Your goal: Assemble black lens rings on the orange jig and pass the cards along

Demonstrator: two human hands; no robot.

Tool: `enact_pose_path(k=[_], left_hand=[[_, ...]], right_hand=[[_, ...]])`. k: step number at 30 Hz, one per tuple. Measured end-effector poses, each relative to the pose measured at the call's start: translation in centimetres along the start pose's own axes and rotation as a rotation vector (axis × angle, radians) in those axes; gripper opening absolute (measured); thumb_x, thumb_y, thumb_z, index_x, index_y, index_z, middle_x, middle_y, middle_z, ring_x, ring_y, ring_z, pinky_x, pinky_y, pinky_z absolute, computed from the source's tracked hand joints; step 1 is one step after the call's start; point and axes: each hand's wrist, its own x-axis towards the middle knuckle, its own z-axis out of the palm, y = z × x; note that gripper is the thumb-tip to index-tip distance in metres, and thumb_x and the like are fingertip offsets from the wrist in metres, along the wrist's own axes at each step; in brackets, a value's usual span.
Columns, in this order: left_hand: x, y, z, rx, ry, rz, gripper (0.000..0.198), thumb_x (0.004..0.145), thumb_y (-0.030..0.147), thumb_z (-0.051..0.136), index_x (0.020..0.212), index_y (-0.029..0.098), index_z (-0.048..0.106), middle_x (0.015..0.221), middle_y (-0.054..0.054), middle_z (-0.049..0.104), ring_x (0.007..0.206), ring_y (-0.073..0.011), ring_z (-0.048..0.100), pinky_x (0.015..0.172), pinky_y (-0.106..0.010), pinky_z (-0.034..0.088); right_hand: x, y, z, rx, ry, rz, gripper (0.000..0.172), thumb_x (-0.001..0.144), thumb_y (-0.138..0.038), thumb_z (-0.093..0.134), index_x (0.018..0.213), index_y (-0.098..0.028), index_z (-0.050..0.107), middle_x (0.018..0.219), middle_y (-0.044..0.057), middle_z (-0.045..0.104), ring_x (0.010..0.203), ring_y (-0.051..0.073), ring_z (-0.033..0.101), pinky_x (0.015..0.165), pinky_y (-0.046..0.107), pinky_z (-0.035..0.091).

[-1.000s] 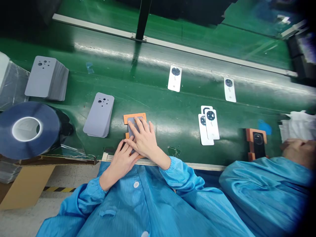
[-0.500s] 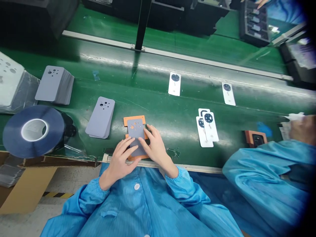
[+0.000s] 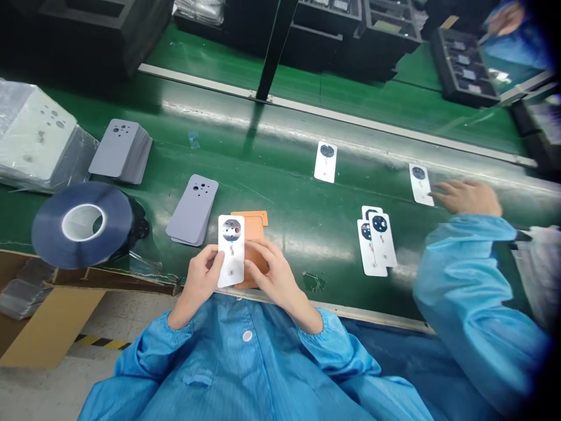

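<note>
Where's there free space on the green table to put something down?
One bare patch of green table lies between the orange holder and the three overlapping white cards. Another lies between the short grey stack and the left single white card. It's crowded at the left, with the blue roll, tall grey stack and wrapped white pile close together.

Glare streaks the green bench [image 3: 280, 175]; the right edge blurs into black.

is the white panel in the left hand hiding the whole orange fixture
No, the orange fixture shows past the top and right edges of the white panel in the left hand.
</note>
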Motion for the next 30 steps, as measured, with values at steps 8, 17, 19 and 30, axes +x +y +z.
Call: enact_pose_path(k=[8, 17, 19, 30], left_hand=[[0.9, 0.4, -0.5, -0.222, 0.06, 0.036, 0.046, 0.096, 0.055, 0.064, 0.119, 0.015, 0.068, 0.091, -0.007, 0.077, 0.07, -0.0176, 0.07, 0.059, -0.025, 0.054], [0.2, -1.3, -2.1, -0.257, 0.056, 0.03, 0.043, 0.096, 0.056, 0.063, 0.106, 0.015, 0.073, 0.088, -0.008, 0.074, 0.063, -0.0162, 0.069, 0.052, -0.025, 0.051], [-0.4, -1.8, -2.2, -0.245, 0.069, 0.034, 0.043, 0.097, 0.056, 0.062, 0.101, 0.015, 0.075, 0.086, -0.008, 0.074, 0.061, -0.0153, 0.068, 0.051, -0.024, 0.049], [-2.9, -3.1, -4.7, -0.204, 0.273, 0.111, 0.038, 0.097, 0.049, 0.062, 0.095, 0.015, 0.078, 0.078, -0.004, 0.069, 0.052, -0.0112, 0.059, 0.051, -0.023, 0.049]], right_hand=[[2.3, 0.6, 0.3, 0.48, -0.132, 0.24, 0.046, 0.094, -0.034, 0.07, 0.137, -0.019, 0.066, 0.083, 0.001, 0.072, 0.069, 0.014, 0.066, 0.065, 0.029, 0.056], [21.2, 4.9, -1.9, 0.312, 0.154, 0.335, 0.052, 0.083, -0.031, 0.075, 0.129, -0.01, 0.07, 0.066, -0.002, 0.068, 0.056, 0.011, 0.059, 0.05, 0.021, 0.05], [25.4, 5.6, -1.8, 0.255, 0.194, 0.355, 0.047, 0.084, -0.024, 0.073, 0.127, -0.006, 0.069, 0.061, -0.002, 0.066, 0.052, 0.01, 0.057, 0.046, 0.02, 0.048], [32.7, 7.8, -2.3, -0.017, 0.239, 0.469, 0.02, 0.1, -0.028, 0.07, 0.112, -0.012, 0.068, 0.09, 0.002, 0.071, 0.066, 0.011, 0.066, 0.057, 0.023, 0.057]])
